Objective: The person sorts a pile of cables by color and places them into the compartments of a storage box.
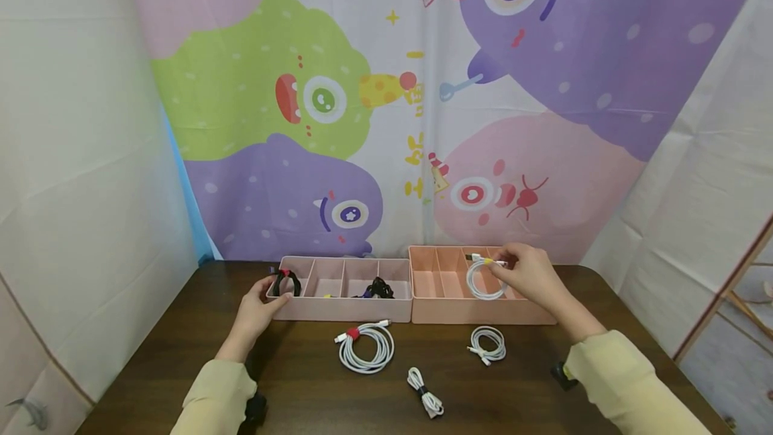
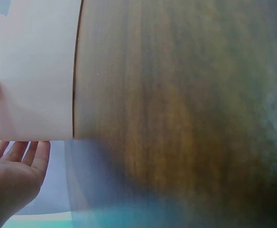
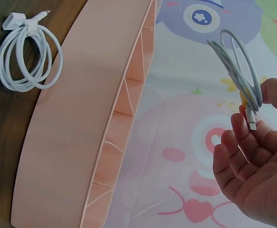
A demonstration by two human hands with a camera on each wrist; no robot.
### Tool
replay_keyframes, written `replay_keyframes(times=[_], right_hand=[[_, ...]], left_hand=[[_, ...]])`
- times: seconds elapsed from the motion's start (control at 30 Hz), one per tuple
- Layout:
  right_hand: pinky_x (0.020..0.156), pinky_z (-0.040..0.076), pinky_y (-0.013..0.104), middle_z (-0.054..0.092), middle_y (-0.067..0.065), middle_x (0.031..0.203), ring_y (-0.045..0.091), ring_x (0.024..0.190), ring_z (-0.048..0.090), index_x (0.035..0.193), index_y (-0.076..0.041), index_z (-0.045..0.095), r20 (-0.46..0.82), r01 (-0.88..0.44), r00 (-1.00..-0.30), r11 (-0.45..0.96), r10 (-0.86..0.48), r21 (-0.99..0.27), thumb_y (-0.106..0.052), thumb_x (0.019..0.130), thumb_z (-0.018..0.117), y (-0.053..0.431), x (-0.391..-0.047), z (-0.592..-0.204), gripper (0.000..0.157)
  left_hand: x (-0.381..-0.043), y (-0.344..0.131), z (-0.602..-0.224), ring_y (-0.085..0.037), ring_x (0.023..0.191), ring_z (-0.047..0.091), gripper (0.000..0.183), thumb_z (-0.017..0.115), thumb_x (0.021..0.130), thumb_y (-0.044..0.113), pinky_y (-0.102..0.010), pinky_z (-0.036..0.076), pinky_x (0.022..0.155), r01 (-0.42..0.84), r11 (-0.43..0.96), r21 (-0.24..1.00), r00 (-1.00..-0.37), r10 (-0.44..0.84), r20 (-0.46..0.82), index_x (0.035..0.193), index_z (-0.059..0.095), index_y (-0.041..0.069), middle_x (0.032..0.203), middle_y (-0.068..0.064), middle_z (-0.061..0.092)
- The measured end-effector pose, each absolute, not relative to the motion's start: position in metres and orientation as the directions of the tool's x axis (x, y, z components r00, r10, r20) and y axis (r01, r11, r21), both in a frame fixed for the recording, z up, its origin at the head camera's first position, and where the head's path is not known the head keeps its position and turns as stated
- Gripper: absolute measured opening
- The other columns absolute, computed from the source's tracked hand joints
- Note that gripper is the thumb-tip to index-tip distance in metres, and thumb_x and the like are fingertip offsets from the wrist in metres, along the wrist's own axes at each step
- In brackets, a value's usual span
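My right hand (image 1: 534, 277) pinches a coiled white cable (image 3: 243, 88) with a yellow tie, holding it above the peach divided box (image 1: 477, 312). One white plug of the cable sticks out by the fingers in the right wrist view. My left hand (image 1: 256, 307) grips the left end of the pale pink divided box (image 1: 344, 311), thumb at the front rim and fingers against the end wall. Just beside that hand, a black cable coil (image 1: 294, 282) with a red tie stands in the leftmost compartment. Another black cable bundle (image 1: 379, 287) lies further right in this box.
On the brown table (image 1: 290, 381) before the boxes lie a large white cable coil (image 1: 386, 354) with a red tie, a smaller white coil (image 1: 498, 354) and a white cable bundle (image 1: 417, 381) with a black tie. A cartoon-printed curtain (image 1: 398, 220) hangs behind.
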State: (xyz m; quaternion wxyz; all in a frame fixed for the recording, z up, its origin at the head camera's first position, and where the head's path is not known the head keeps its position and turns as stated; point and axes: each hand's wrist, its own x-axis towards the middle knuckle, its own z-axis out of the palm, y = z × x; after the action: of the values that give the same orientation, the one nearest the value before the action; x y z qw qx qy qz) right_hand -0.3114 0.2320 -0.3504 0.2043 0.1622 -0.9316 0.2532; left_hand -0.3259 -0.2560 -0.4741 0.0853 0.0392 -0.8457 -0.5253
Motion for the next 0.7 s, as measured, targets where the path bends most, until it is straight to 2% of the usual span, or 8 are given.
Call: replay_keyframes(times=[0.4, 0.7], right_hand=[[0.062, 0.041, 0.030, 0.060, 0.001, 0.074, 0.015, 0.069, 0.050, 0.085, -0.011, 0.067, 0.420, -0.362, -0.893, 0.808, -0.158, -0.464, -0.023, 0.082, 0.071, 0.225, -0.324, -0.349, 0.013], [0.063, 0.039, 0.030, 0.060, 0.001, 0.074, 0.016, 0.070, 0.050, 0.085, -0.014, 0.067, 0.436, -0.333, -0.892, 0.830, -0.122, -0.449, -0.033, 0.082, 0.070, 0.220, -0.330, -0.353, 0.019]], left_hand=[[-0.326, -0.255, -0.474, -0.038, 0.127, 0.039, 0.061, 0.064, 0.090, 0.018, -0.048, 0.037, 0.101, 0.026, 0.454, 0.890, -0.981, -0.160, 0.111, 0.139, 0.036, -0.004, 0.141, -0.027, 0.039], [-0.325, -0.254, -0.474, -0.036, 0.120, 0.045, 0.060, 0.065, 0.089, 0.020, -0.043, 0.040, 0.096, 0.032, 0.467, 0.884, -0.978, -0.167, 0.124, 0.138, 0.038, -0.004, 0.139, -0.027, 0.043]])
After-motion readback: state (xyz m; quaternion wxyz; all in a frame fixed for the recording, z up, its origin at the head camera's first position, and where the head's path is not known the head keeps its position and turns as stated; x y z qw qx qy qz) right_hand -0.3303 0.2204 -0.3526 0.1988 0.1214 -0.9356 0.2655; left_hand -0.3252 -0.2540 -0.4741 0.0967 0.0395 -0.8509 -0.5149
